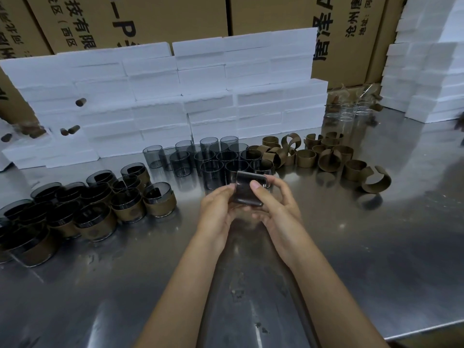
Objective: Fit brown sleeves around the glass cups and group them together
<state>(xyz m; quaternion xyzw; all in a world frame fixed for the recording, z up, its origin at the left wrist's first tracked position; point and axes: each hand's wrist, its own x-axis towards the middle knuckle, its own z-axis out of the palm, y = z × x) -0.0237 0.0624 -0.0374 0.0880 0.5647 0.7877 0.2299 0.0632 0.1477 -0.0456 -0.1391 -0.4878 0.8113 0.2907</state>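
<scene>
Both hands hold one dark glass cup [247,189] tilted on its side above the steel table, a brown sleeve around it. My left hand [217,209] grips its left side and my right hand [273,207] grips its right side, thumb on top. Several bare smoky glass cups [213,159] stand in a cluster just behind. Several loose brown sleeves [326,156] lie to the right of them. Several sleeved cups [100,204] stand grouped at the left.
White foam blocks [175,96] are stacked along the back and at the far right [426,79], with cardboard boxes [150,18] behind. Clear glass cups [351,111] stand at the back right. The steel table's front edge [426,330] runs at the lower right.
</scene>
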